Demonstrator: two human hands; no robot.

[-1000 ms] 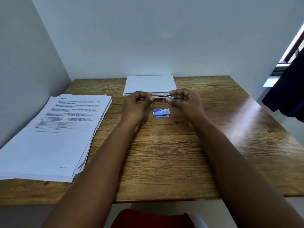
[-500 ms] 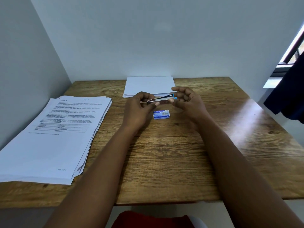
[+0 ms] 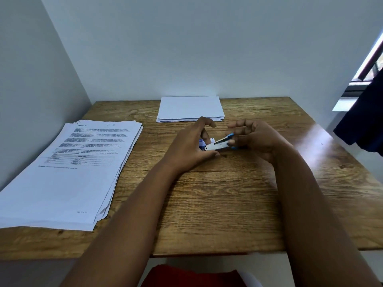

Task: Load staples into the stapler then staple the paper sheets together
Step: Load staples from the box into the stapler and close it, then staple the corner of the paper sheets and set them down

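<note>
Your right hand (image 3: 255, 139) grips the stapler (image 3: 219, 144), long axis toward your left hand (image 3: 190, 146), whose loose fingers reach the staple box (image 3: 202, 143) beneath.

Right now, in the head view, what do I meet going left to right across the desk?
Printed paper stack → left hand → stapler → right hand → dark cloth hanging past the desk's right edge.

The stapler (image 3: 219, 144), a small silver one with blue trim, sat tilted above the desk, its top hinged slightly open. The staple box (image 3: 202, 142), blue and white, lay mostly hidden behind it. A printed paper stack (image 3: 68, 172) lay at left; a blank stack (image 3: 189, 108) lay at the back.
</note>
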